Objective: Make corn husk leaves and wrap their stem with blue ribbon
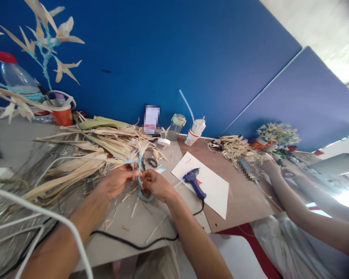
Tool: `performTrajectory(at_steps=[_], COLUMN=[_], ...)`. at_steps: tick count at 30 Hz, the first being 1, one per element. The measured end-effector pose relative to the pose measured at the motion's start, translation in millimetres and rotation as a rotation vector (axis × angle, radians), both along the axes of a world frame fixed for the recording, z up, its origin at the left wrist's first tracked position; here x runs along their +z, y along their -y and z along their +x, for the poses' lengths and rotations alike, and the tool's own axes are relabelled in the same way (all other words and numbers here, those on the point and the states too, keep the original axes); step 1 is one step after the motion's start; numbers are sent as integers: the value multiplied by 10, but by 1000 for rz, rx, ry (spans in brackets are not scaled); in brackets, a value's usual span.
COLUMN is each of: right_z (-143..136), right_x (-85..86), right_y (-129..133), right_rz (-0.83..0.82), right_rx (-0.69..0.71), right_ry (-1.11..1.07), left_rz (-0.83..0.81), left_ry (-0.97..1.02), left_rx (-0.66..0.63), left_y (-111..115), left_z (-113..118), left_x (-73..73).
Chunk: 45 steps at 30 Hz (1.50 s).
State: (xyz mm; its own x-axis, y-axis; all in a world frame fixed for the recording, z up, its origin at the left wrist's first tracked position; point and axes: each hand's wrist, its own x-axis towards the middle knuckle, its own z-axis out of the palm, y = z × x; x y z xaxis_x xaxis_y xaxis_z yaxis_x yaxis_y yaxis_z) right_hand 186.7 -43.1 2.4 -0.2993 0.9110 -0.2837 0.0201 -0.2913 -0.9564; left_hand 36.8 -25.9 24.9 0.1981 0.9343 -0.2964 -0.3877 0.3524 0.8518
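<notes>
Over the desk, my left hand (120, 179) and my right hand (156, 183) nearly meet. Between their fingertips stands a flower stem wrapped in light blue tape (139, 162), topped by pale corn-husk petals (142, 147). My left fingers pinch it from one side; my right thumb and fingers close on it slightly lower. Just below the hands lies a roll of light blue tape (145, 196), partly covered. Black-handled scissors (151, 162) rest behind my right hand. A heap of dried corn husks (104, 135) spreads behind and left of my left hand.
A blue glue gun (195, 183) lies on white paper (212, 186), its black cord crossing the front. White wires (61, 221) arch at lower left. A paper cup (193, 135), jar (177, 126) and phone (151, 119) stand behind. Another person's arm (291, 201) is right.
</notes>
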Motion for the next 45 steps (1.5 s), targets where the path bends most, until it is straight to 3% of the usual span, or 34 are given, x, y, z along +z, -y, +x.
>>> performTrajectory(at_steps=[8, 12, 17, 23, 29, 42, 45], right_z=[43, -11, -107, -120, -108, -28, -24], right_x=[100, 97, 30, 19, 35, 111, 113], right_y=[-7, 16, 34, 22, 21, 27, 34], right_rz=[-81, -75, 63, 124, 30, -143, -155], right_rx=[-11, -38, -128, -220, -232, -33, -3], right_ry=[-138, -194, -77, -45, -204, -482, -495], left_rz=[4, 30, 47, -3, 5, 144, 138], left_ry=[7, -52, -115, 23, 111, 242, 220], left_rx=[6, 78, 148, 112, 80, -153, -131], left_y=[-32, -58, -82, -61, -15, 36, 30], left_z=[-47, -71, -64, -47, -33, -68, -48], left_x=[4, -9, -72, -54, 33, 117, 102])
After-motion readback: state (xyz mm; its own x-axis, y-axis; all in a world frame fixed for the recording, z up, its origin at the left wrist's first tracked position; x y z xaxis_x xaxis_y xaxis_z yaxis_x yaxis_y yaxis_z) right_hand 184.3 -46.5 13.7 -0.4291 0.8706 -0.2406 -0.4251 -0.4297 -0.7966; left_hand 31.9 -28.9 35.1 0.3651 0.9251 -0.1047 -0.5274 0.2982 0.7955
